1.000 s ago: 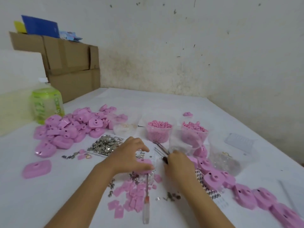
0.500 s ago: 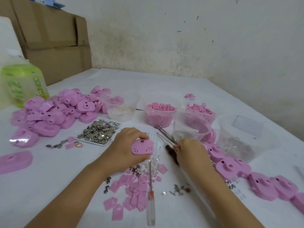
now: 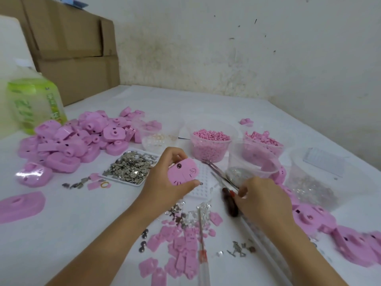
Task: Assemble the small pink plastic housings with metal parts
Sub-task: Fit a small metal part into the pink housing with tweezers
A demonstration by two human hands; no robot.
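The left hand (image 3: 162, 182) grasps one pink housing (image 3: 182, 171), thumb beneath its near edge and fingers curled over the far edge. It holds the housing lifted above the white table (image 3: 68, 234) with the face side, marked with small eyes and whiskers, turned up, just over a white grid plate (image 3: 203, 181). The right hand (image 3: 261, 201) is to its right, fingers curled and pinching the near end of metal tweezers (image 3: 216, 171), whose tips point far and left towards a tub of pink pellets (image 3: 210, 147). A dark-handled tool (image 3: 229, 203) lies on the table just beside this hand's thumb. A tray of small metal parts (image 3: 131, 168) sits left of the held housing, and beyond it, far left, is a big heap of housings (image 3: 80, 139) in front of a green bottle (image 3: 35, 104) and cardboard boxes (image 3: 72, 50). Further tubs stand to the right: one with pink pieces (image 3: 265, 142), a clear one (image 3: 250, 162) in front of it, and another with clear bits (image 3: 313, 182). Near the person lie flat pink pieces (image 3: 181, 250), loose metal bits and a clear-handled screwdriver (image 3: 203, 256). A row of housings (image 3: 309, 219) runs along the near right.
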